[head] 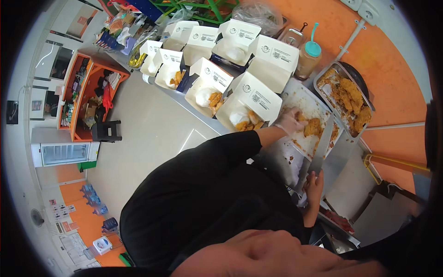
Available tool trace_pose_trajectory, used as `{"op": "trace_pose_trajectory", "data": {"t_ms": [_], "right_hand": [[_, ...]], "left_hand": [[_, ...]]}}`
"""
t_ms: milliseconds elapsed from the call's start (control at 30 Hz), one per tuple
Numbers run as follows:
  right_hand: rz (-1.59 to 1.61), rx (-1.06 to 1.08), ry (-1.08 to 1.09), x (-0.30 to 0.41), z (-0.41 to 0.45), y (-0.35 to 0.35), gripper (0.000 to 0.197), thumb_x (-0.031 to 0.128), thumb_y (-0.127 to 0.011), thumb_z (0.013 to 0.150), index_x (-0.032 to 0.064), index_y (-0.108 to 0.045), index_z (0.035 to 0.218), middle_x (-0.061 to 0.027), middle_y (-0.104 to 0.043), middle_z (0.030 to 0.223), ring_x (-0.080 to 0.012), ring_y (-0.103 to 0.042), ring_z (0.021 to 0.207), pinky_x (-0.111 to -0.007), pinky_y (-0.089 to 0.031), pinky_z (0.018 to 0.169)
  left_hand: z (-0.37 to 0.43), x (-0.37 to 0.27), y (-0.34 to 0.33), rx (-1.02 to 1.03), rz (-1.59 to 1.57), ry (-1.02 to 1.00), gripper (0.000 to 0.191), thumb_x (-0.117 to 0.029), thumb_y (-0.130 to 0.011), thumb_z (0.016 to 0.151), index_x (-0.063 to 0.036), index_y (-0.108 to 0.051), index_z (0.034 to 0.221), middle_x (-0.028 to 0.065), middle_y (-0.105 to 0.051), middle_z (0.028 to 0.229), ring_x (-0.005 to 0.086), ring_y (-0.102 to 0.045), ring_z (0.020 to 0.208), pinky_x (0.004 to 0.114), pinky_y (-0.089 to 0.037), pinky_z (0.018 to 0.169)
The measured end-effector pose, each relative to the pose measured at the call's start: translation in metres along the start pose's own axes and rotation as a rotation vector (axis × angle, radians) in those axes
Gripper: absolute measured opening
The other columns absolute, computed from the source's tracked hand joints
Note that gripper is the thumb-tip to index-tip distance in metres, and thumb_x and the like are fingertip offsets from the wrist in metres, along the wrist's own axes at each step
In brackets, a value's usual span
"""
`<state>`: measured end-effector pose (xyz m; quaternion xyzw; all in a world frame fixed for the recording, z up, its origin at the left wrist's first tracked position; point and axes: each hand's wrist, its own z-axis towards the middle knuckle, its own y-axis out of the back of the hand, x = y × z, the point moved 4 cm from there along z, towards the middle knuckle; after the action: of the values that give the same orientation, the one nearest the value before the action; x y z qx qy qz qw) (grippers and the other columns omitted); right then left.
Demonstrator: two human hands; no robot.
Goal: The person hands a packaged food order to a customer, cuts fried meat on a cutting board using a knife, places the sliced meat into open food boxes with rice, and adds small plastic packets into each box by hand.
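Note:
My left hand (292, 121), in a clear plastic glove, rests on a piece of breaded fried chicken (312, 127) on the crumb-strewn white cutting board (289, 91). My right hand (314, 183) grips the handle of a large kitchen knife (323, 143), whose blade slants over the board beside the chicken. Left of the board stands an open paper food box (264, 100) with white rice (238, 117) and chicken pieces in it. Beyond the board, a metal tray (320, 93) holds larger fried chicken pieces (349, 95).
Several more open paper boxes (273, 74) line the metal counter, some with rice, some with chicken. A jar-like cup with a teal lid (313, 49) and straw stands near the orange wall. Behind the boxes are a plastic bag (258, 17) and a green rack (216, 10).

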<state>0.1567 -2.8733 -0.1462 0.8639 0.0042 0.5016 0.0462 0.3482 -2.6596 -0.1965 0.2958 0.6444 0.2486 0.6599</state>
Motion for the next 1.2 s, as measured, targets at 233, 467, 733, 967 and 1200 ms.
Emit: {"op": "trace_pose_trajectory", "data": {"t_ms": [233, 467, 733, 967, 1200], "right_hand": [[0.163, -0.058, -0.104, -0.001, 0.005, -0.025, 0.023, 0.022, -0.046, 0.102, 0.0117, -0.041, 0.122, -0.0006, -0.044, 0.067, -0.0069, -0.037, 0.039, -0.024, -0.032, 0.033], [0.18, -0.207, 0.013, 0.007, -0.018, -0.078, 0.036, 0.023, -0.046, 0.102, 0.0134, -0.039, 0.135, 0.0, -0.044, 0.07, -0.0054, -0.037, 0.041, -0.022, -0.03, 0.033], [0.216, -0.345, -0.035, 0.031, -0.025, -0.144, 0.03, 0.028, -0.048, 0.102, 0.0155, -0.041, 0.127, -0.0006, -0.044, 0.068, -0.0073, -0.036, 0.038, -0.024, -0.028, 0.032], [0.133, -0.378, -0.143, 0.051, -0.022, -0.16, 0.03, 0.025, -0.046, 0.102, 0.0148, -0.038, 0.129, -0.001, -0.045, 0.071, -0.0082, -0.036, 0.038, -0.025, -0.03, 0.032], [0.104, -0.443, -0.146, 0.068, -0.032, -0.163, 0.043, 0.028, -0.05, 0.1, 0.0196, -0.036, 0.14, -0.0011, -0.05, 0.073, -0.0079, -0.044, 0.046, -0.023, -0.035, 0.036]], "left_hand": [[0.005, -0.034, 0.113, 0.391, -0.92, 0.135, 0.033, -0.017, -0.067, 0.091, -0.0103, -0.054, 0.12, 0.0031, -0.053, 0.097, 0.0061, -0.049, 0.079, 0.02, -0.043, 0.068], [0.024, 0.061, 0.39, 0.621, -0.683, -0.15, 0.044, -0.022, -0.069, 0.088, -0.0103, -0.052, 0.127, 0.0018, -0.052, 0.121, 0.0161, -0.049, 0.113, 0.03, -0.037, 0.1], [0.004, 0.399, 0.633, 0.442, 0.205, 0.541, 0.05, -0.033, -0.073, 0.079, -0.0071, -0.06, 0.119, 0.0094, -0.065, 0.113, 0.02, -0.061, 0.101, 0.032, -0.048, 0.09], [0.034, 0.437, 0.594, 0.454, 0.759, 0.375, 0.054, -0.016, -0.076, 0.075, -0.0053, -0.057, 0.125, 0.016, -0.056, 0.127, 0.0316, -0.059, 0.108, 0.035, -0.046, 0.094], [0.028, 0.55, 0.557, 0.304, -0.341, 0.276, 0.076, -0.02, -0.071, 0.084, -0.0048, -0.032, 0.147, 0.009, -0.038, 0.148, 0.0197, -0.034, 0.138, 0.036, -0.032, 0.112]]}}
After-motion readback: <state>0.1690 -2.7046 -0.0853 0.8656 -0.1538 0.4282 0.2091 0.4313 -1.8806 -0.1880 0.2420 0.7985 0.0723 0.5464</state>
